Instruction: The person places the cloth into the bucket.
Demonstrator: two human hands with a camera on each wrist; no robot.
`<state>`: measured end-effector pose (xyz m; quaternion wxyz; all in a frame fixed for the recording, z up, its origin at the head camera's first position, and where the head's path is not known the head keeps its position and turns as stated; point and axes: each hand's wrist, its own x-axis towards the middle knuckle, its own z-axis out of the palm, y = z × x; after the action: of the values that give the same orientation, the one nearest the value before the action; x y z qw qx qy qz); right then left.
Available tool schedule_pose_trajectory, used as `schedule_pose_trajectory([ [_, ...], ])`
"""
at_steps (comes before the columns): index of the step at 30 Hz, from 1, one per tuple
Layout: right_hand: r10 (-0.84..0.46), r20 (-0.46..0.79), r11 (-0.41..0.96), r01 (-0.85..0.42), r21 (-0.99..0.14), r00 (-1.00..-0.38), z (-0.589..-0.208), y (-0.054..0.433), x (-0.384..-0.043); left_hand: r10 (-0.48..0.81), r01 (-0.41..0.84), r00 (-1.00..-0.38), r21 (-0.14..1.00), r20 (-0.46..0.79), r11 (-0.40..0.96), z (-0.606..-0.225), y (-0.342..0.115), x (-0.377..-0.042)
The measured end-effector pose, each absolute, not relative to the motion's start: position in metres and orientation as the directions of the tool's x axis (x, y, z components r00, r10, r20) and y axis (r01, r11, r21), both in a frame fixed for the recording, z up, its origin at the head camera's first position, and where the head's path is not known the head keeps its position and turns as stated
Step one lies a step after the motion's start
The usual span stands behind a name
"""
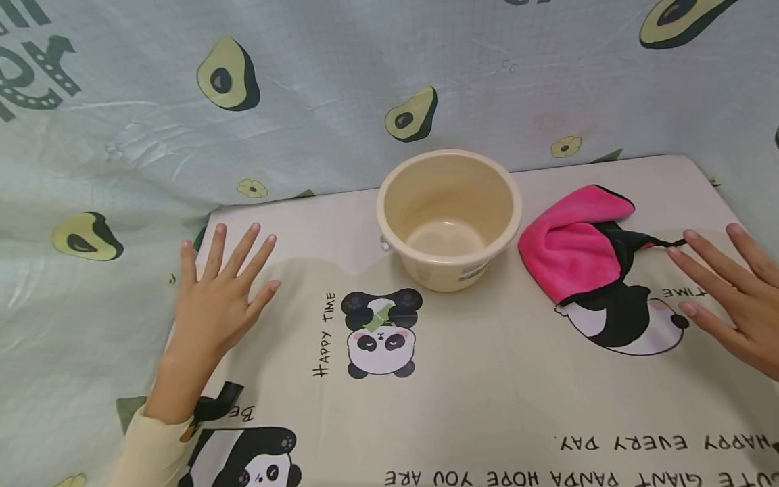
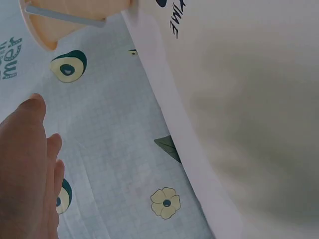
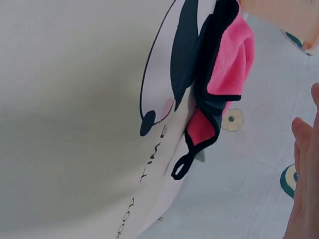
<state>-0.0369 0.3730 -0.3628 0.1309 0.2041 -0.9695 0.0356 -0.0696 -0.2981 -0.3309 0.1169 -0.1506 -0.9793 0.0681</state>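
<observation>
A beige plastic bucket (image 1: 450, 264) stands upright towards the back of the table, its inside bare. To its right lies a crumpled pink cloth (image 1: 572, 250) with black edging and a thin black hanging loop, seen also in the right wrist view as a folded pink cloth (image 3: 232, 59). My left hand (image 1: 222, 297) is spread over the table's left side, fingers straight, holding nothing. At the right edge my right hand (image 1: 736, 297) is spread too, its fingertips near the cloth's loop; whether they touch it in the head view is unclear, but the right wrist view shows them apart.
The table (image 1: 487, 399) has a cover printed with pandas and lettering. Behind it and to the left hangs a pale sheet (image 1: 316, 101) with avocado prints. In the left wrist view the bucket's grey handle (image 2: 65, 16) shows at the top.
</observation>
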Motion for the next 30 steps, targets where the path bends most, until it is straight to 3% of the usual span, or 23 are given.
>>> schedule_pose_trajectory([
  [30,-0.351,0.142,0.936,-0.347,0.050,-0.926,-0.361,0.357,-0.047,0.398,0.458,-0.838,0.084,0.373,0.885,-0.327,-0.230,-0.091],
])
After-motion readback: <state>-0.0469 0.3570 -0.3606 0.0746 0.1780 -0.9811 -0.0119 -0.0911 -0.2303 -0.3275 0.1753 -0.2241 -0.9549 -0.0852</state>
